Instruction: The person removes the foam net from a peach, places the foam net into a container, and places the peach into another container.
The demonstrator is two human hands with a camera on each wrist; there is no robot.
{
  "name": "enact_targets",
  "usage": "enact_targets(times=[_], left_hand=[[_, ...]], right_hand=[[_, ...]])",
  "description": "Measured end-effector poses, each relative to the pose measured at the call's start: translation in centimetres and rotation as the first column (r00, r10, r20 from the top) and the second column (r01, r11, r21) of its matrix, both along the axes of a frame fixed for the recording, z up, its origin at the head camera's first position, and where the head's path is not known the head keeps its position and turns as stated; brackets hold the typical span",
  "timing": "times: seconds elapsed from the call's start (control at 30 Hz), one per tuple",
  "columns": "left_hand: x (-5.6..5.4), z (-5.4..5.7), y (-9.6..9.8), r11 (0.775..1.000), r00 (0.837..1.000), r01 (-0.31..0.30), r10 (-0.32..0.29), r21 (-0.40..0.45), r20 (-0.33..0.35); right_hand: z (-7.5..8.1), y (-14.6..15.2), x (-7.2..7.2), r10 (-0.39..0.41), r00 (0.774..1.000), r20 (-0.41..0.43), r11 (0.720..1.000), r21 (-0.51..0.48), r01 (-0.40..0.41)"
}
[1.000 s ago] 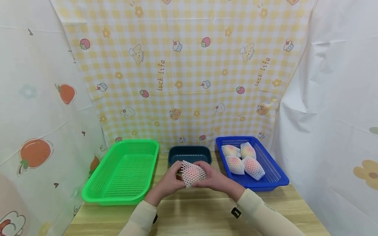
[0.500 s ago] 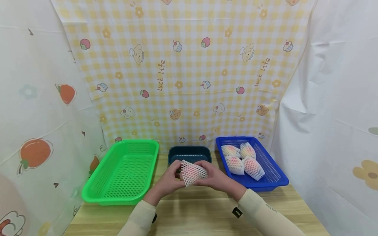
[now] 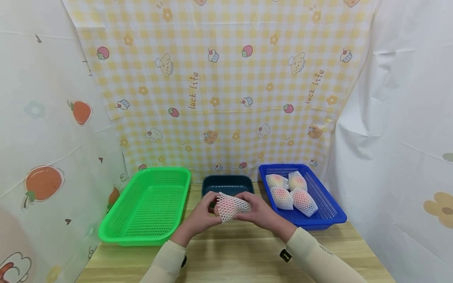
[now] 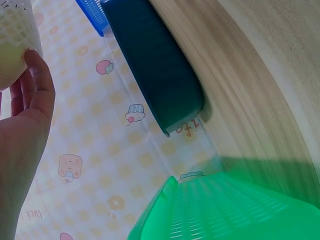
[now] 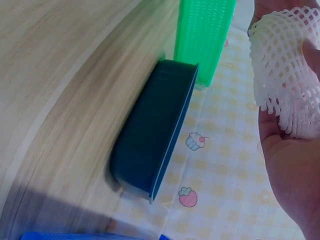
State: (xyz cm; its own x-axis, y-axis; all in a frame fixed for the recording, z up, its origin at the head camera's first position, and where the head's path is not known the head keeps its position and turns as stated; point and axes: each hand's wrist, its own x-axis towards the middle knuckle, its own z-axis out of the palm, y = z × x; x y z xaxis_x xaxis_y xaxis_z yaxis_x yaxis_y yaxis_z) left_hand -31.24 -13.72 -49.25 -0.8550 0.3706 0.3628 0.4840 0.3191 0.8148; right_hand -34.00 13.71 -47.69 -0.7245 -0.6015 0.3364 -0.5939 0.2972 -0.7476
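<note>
While the left hand (image 3: 201,216) holds the pink-yellow fruit (image 4: 10,65) above the counter (image 3: 230,259) and the right hand (image 3: 261,213) grips its foam net (image 3: 231,206), the light net should stretch easily; the fruit, probably firm but bruisable, wants gentle holding around its sides.

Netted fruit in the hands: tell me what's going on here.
A person's left hand holds a fruit partly outside its white foam net, and the right hand grips the net, in front of the dark tray. Four netted fruits lie in the blue basket on the right; the green basket stands on the left.
</note>
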Motion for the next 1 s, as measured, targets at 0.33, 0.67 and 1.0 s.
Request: enact_targets(times=[0.33, 0.67, 1.0], left_hand=[[-0.24, -0.18, -0.20, 1.000, 1.000, -0.003, 0.003, -0.003, -0.016], [0.20, 0.45, -0.17, 1.000, 1.000, -0.019, 0.019, -0.023, -0.008], [0.27, 0.36, -0.43, 0.999, 1.000, -0.027, 0.028, -0.035, 0.014]], right_hand=[[-0.04, 0.09, -0.06, -0.040, 0.999, -0.035, 0.999, 0.002, 0.041], [0.04, 0.33, -0.04, -0.084, 0.995, -0.046, 0.996, 0.031, 0.085], [0.51, 0.50, 0.20, -0.100, 0.991, -0.086, 0.992, 0.072, 0.106]])
